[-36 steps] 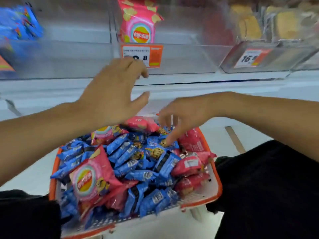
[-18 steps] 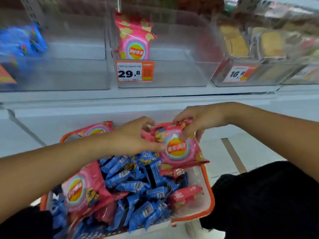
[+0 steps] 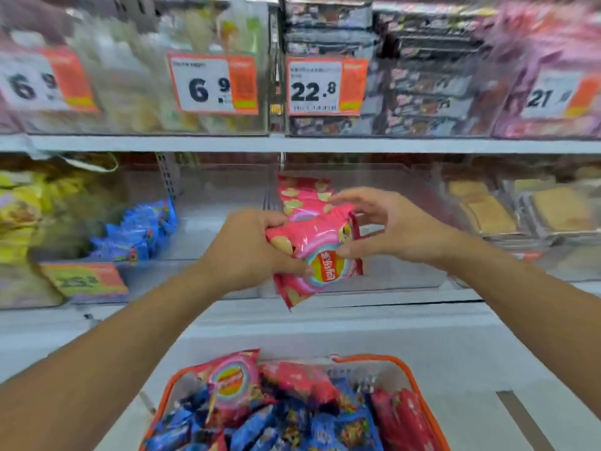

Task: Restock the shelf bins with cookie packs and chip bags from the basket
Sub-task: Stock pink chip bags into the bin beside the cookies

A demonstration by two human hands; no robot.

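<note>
A pink chip bag [image 3: 317, 258] is held up in front of the clear middle shelf bin [image 3: 403, 278]. My left hand [image 3: 247, 249] grips its left side with curled fingers. My right hand [image 3: 387, 226] pinches its right edge between thumb and fingers. Another pink chip bag [image 3: 300, 195] stands inside that bin behind the held one. Below, the orange-rimmed basket [image 3: 406, 369] holds more pink chip bags [image 3: 232, 382], red packs [image 3: 403, 415] and blue cookie packs [image 3: 266, 428]. The left bin holds blue cookie packs [image 3: 140, 229].
Yellow snack bags [image 3: 22, 206] fill the far-left bin, and tan wrapped cakes [image 3: 487, 209] sit in the bins to the right. The upper shelf carries full bins with price tags 6.9 [image 3: 213, 83] and 22.8 [image 3: 327, 86]. A white ledge [image 3: 325, 327] runs below the bins.
Both hands took a pink chip bag out of the basket and raised it to the middle bin. The view tilted upward, so the upper shelf now shows.
</note>
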